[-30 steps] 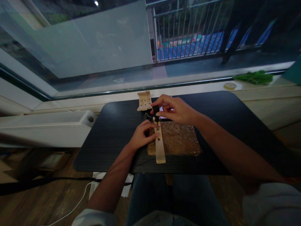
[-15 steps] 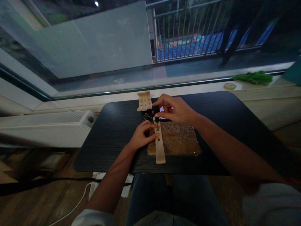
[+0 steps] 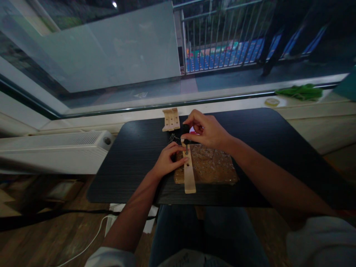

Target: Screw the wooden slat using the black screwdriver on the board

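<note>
1. Your right hand [image 3: 207, 129]: thumb and fingers pinched on the black handle of a screwdriver [image 3: 185, 129]; palm raised above the block.
2. Screwdriver is near upright, shaft down at a hole in the wooden strip [image 3: 190, 181]. Can't make out whether a screw sits under the tip.
3. Your left hand [image 3: 167, 159]: thumb and forefinger parted, tips resting on the strip around the shaft. Can't tell if the other fingers grip anything.
4. Strip lies lengthwise away from you, across the left part of the brown wrapped block [image 3: 213, 163]; near end juts past the block's near edge. Another dark hole shows just nearer you than the shaft.
5. Block sits flat on the black table [image 3: 125, 167], in front of you.
6. Beyond your left hand: small metal pieces [image 3: 172, 138], too small to identify; just behind them, light wooden pieces with holes [image 3: 171, 119], side by side at the table's far edge.
7. Windowsill, right: crumpled green item [image 3: 302, 91], round yellow item [image 3: 272, 101] beside it.
8. White radiator [image 3: 55, 148] left of the table.
</note>
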Tool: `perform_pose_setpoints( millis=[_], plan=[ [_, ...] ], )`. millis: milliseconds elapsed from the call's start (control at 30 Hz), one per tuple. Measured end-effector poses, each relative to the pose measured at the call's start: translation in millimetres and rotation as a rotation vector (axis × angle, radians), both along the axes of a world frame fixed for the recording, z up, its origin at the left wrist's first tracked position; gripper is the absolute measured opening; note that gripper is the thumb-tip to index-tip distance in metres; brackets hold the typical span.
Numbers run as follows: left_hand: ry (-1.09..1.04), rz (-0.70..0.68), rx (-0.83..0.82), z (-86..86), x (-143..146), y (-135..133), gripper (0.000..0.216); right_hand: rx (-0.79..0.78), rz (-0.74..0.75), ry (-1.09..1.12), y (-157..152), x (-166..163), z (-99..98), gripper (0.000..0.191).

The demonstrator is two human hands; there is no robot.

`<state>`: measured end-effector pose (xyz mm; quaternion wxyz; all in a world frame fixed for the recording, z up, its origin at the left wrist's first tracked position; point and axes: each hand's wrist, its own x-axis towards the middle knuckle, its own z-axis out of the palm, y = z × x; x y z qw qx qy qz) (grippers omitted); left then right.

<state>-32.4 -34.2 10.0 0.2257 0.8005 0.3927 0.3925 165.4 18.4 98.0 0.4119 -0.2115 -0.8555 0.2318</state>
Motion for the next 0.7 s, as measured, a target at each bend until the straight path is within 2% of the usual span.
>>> perform_pose_setpoints(
  millis=[467,700],
  plan=[
    [0.011,0.003,-0.008,0.1,-0.1,0.7,0.026,-0.018,-0.053,-0.008,-2.0,-1.3,0.2,0.031],
    [0.003,-0.005,0.009,-0.7,-0.1,1.0,0.026,0.0,-0.02,0.0,-1.8,-2.1,-0.1,0.032]
  ],
)
